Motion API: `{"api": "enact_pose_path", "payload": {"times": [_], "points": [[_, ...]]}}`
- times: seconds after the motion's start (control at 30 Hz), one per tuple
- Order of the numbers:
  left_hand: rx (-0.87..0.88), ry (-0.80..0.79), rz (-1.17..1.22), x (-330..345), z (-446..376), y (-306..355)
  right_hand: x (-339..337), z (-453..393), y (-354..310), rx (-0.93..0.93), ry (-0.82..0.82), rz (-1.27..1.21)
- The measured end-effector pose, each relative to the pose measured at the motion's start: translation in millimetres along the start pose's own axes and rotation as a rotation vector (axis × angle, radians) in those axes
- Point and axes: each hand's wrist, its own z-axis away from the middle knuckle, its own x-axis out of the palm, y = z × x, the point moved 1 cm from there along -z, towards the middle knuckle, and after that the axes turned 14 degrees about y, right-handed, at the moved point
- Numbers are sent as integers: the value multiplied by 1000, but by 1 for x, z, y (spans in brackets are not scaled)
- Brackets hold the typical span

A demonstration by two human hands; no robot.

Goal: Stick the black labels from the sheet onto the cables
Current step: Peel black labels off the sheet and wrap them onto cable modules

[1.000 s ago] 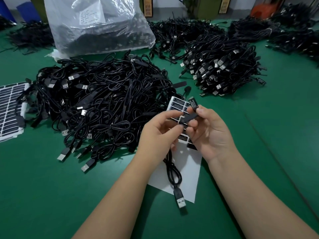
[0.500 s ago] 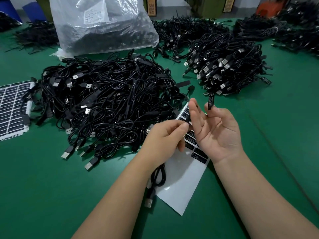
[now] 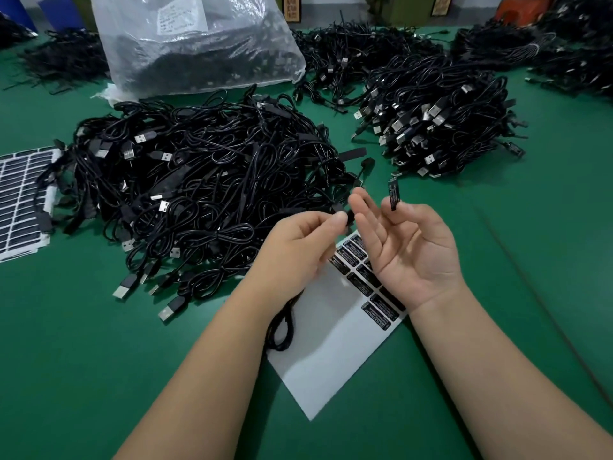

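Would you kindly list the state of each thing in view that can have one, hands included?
left hand: pinched shut on the held cable
held cable: loop hanging below the left wrist, over the sheet
right hand: open, palm up
peeled label: stuck upright on a right fingertip, not yet on a cable
label sheet: flat on the table, partly emptied
plastic bag: full, top out of view

Two bare forearms, no sleeves, left hand [image 3: 298, 250] and right hand [image 3: 411, 254] without gloves, rings or watch

Table: green surface [image 3: 547, 260]
Plastic bag: clear [image 3: 195, 44], far left
Boxes: blue [image 3: 59, 11], far-left corner
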Motion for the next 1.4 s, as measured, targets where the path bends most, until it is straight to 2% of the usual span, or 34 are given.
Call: {"api": "enact_pose_path", "payload": {"times": [0.1,0.17,0.23,0.37,0.47,0.57,0.63,0.67,0.77,0.8,0.83,0.87,0.9,0.97,1.0,1.03,1.1,1.17,1.27,1.4], "points": [[-155,-168,114,-4,3,2,-4,-1,-1,18,-18,-5],[-157,-153,139,-3,3,2,-5,-2,-1,-2,-17,67],[-104,-58,126,-3,2,3,-4,-4,0,-17,-24,123],[139,67,-43,-7,5,8,-3,-5,1,-14,-49,179],[218,112,4,-7,11,15,-4,-6,1,-25,-69,125],[365,283,-12,-6,22,22,-4,-5,2,-39,-157,52],[423,296,-8,-4,31,26,-5,-4,1,-47,-179,38],[504,314,-80,-4,35,25,-4,-4,2,-56,-184,46],[990,456,-500,-3,42,25,-3,-3,3,-100,-169,89],[1021,438,-531,-1,42,23,-2,-2,3,-115,-162,99],[928,378,-517,2,42,22,-2,-1,3,-128,-161,104],[737,299,-485,6,43,23,-2,-1,3,-141,-163,107],[474,224,-405,10,45,22,-2,0,3,-154,-170,111],[-29,189,10,22,45,14,-1,0,2,-172,-182,135],[-185,224,205,27,44,9,-1,-1,1,-179,-184,165],[-256,264,338,30,42,5,-1,-1,1,-192,-189,213],[-266,300,510,29,36,0,0,-2,2,-236,-189,326],[-240,250,574,22,28,-2,-1,-3,4,-254,-160,385],[-169,147,555,10,19,-2,-2,-2,7,-266,-141,454],[-106,114,488,3,11,-2,-1,-3,9,-247,-110,528]]}}
